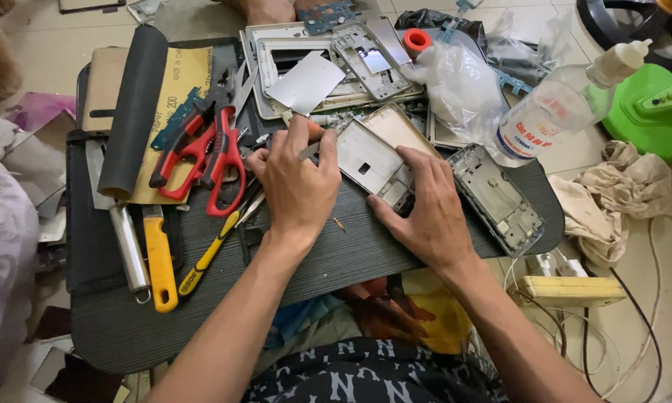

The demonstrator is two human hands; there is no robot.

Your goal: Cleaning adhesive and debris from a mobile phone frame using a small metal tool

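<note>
Where the dark ribbed work board is crowded, red-handled scissors, a yellow-handled knife and a clear squeeze bottle are seen around the middle. A silver phone frame is pinned flat at the board's centre by the right hand. A thin tool, mostly hidden, is pinched by the left hand.

On a dark ribbed desk, the left hand pinches a thin tool against the edge of a silver phone frame, while the right hand presses flat on the frame's lower corner. Red-handled pliers, a yellow-handled screwdriver and a yellow utility knife lie just left of the hands. A clear plastic bottle and another phone frame lie to the right.
</note>
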